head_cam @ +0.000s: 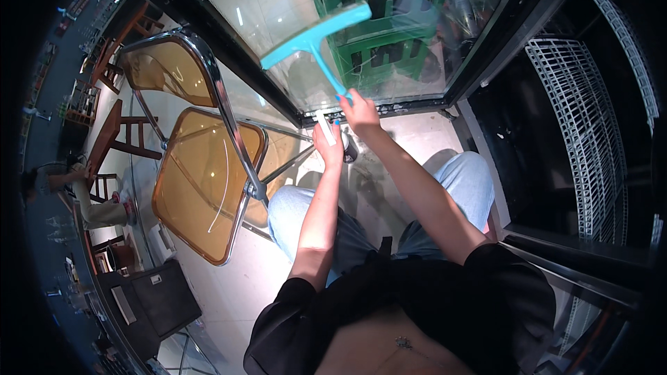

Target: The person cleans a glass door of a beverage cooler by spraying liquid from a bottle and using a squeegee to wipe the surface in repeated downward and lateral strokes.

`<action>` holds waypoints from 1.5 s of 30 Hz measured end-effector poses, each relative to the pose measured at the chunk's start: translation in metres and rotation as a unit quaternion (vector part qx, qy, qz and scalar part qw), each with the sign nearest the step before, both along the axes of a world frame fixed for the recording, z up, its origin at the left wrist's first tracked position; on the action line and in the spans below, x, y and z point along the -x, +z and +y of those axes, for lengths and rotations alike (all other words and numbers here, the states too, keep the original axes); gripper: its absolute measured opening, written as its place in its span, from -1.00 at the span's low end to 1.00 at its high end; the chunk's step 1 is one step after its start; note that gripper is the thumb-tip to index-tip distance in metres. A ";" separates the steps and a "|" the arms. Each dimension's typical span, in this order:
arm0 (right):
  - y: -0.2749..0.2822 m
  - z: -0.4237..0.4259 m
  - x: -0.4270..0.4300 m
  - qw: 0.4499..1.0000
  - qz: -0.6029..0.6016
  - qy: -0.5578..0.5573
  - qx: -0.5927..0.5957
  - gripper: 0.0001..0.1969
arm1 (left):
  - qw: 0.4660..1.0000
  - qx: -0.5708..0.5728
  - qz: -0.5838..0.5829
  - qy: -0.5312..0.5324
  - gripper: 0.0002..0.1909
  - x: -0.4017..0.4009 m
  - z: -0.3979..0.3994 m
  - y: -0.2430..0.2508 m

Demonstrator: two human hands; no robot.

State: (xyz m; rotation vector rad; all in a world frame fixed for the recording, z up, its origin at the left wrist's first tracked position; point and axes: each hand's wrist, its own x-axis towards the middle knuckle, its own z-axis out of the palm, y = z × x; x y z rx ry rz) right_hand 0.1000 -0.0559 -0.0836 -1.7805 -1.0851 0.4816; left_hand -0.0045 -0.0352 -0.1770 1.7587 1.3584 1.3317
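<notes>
My right hand [360, 110] grips the lower end of the handle of a turquoise window squeegee [317, 36]. Its long blade slants up to the right in front of a glass door [271, 5]; whether it touches the pane I cannot tell. Lower and to the left, my left hand [329, 148] is closed around a narrow white object [325, 128], perhaps a spray head. Just right of that hand a dark bottle or can [350, 150] shows, partly hidden; I cannot tell if it joins the white piece.
Green plastic crates [383, 52] are stacked behind the glass. A chrome folding chair [208, 182] with an amber seat stands close on my left. White wire racks [578, 130] are on the right. A person [94, 198] is at the far left, near wooden chairs [107, 130].
</notes>
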 end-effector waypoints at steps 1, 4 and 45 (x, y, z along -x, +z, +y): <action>0.010 0.007 0.003 1.000 -0.024 -0.002 -0.001 -0.66 | 1.000 -0.012 0.017 0.005 -0.78 0.001 0.001 -0.003; 0.014 0.007 0.005 0.998 -0.050 -0.021 0.018 -0.67 | 1.000 0.002 0.022 0.006 -0.77 0.003 0.000 -0.004; -0.066 -0.052 -0.018 0.990 0.110 -0.050 0.078 -0.64 | 0.998 -0.036 0.016 -0.058 -0.77 -0.014 -0.015 0.025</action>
